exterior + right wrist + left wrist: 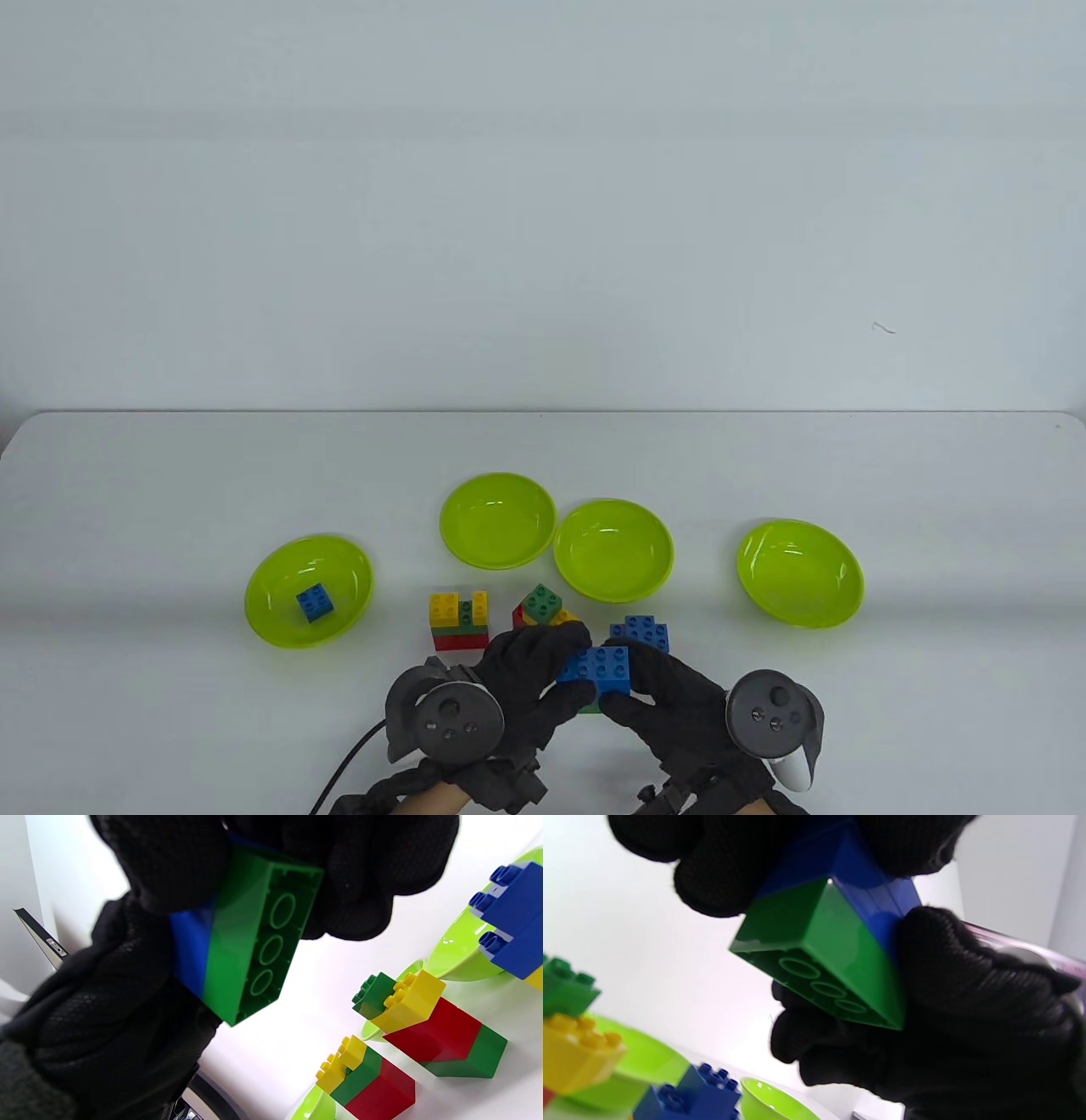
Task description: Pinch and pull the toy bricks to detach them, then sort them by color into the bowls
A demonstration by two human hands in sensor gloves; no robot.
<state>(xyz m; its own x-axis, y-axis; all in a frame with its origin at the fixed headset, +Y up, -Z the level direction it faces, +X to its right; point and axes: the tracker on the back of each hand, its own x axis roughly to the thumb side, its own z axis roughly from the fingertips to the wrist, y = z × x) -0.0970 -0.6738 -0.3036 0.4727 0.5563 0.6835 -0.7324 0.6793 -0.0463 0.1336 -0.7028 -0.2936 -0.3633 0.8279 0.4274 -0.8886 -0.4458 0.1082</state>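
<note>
Nearest the table camera: two black-gloved hands, trackers strapped on their backs, raised together just above the worktop (170, 475) at its near edge. Left hand (526, 679) and right hand (670, 696) both clamped on one stacked pair of bricks: blue brick (596, 668) on top, green brick (831, 959) pressed on beneath. Held between the hands, clear of the surface, so that each hand can pinch one layer and pull against the other. Underside of the green brick, with its three round sockets, turned toward both wrist cameras; fingertips (365, 878) curled over the edges on opposite sides. Seam between blue and green looks closed, so separation judged not yet done.

Behind the hands, on the worktop: a yellow, green and red stack (459, 621), a second cluster topped by a green brick (541, 603), and a blue stepped stack (640, 632), all apparently waiting to be pulled apart.

Four lime-green bowls in a loose arc beyond, within easy reach for sorting. Far-left bowl (280, 632) holding one small blue brick (314, 603), likely marking it as the home for blue. Second bowl (498, 519), third bowl (612, 550) and far-right bowl (800, 573) showing no bricks inside.
</note>
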